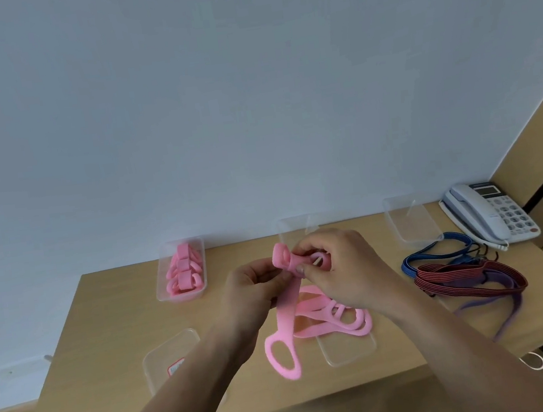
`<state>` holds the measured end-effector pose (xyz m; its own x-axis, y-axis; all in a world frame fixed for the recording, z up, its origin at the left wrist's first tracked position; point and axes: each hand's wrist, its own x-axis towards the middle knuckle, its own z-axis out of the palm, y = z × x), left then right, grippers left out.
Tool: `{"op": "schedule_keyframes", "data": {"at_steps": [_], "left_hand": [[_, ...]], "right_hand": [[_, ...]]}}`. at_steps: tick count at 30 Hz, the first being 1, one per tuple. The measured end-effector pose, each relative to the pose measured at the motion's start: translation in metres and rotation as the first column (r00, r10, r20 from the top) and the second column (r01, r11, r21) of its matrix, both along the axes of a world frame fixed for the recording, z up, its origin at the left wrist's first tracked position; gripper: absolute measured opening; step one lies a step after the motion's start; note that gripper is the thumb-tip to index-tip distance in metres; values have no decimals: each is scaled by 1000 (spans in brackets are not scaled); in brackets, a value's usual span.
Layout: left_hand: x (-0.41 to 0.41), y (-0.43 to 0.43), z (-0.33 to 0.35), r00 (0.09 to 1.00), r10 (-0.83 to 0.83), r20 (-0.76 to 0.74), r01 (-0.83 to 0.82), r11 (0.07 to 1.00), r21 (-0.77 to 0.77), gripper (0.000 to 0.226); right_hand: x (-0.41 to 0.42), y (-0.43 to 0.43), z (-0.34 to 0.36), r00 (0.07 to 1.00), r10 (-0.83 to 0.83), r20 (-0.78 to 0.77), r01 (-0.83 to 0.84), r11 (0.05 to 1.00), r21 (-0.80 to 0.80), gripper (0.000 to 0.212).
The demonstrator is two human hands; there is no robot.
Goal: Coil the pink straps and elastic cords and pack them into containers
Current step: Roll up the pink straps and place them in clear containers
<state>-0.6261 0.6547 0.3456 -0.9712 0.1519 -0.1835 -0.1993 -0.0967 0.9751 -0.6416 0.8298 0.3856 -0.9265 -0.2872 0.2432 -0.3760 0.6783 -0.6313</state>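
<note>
Both hands hold one pink strap [286,321] above the middle of the wooden table [107,331]. My left hand [252,291] pinches it just below its top, and my right hand [336,266] grips the curled upper end. The strap's lower loop hangs down to the table. A pile of loose pink straps [333,315] lies under my right wrist. A clear container [181,269] at the back left holds several coiled pink straps. Red and blue striped elastic cords [462,274] lie in a tangle at the right.
Empty clear containers stand at the back centre [295,228] and back right [410,218]. Two clear lids lie near the front, one [171,357] on the left and another [348,351] under the strap pile. A white desk phone [488,211] sits in the far right corner.
</note>
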Motion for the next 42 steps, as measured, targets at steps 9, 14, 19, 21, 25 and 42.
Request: {"op": "schedule_keyframes", "data": {"at_steps": [9, 14, 19, 21, 25, 42], "left_hand": [[1, 1, 0, 992, -90, 84, 90, 996, 12, 22], [-2, 4, -2, 997, -65, 32, 61, 993, 97, 20], [-3, 6, -1, 999, -49, 11, 47, 990, 130, 21], [-3, 5, -2, 999, -36, 5, 35, 991, 127, 19], [-4, 6, -1, 1000, -19, -14, 20, 998, 65, 20], [-1, 8, -9, 991, 83, 108, -75, 994, -74, 23]], "right_hand": [[-2, 2, -6, 990, -58, -131, 60, 998, 12, 12], [1, -3, -16, 958, -66, -279, 62, 998, -23, 18], [6, -5, -21, 931, -45, -362, 33, 999, -40, 17], [7, -3, -20, 945, -36, -326, 2, 995, -102, 16], [5, 0, -14, 992, -129, 10, 128, 969, -211, 23], [4, 2, -19, 982, -139, 126, 172, 935, -310, 17]]}}
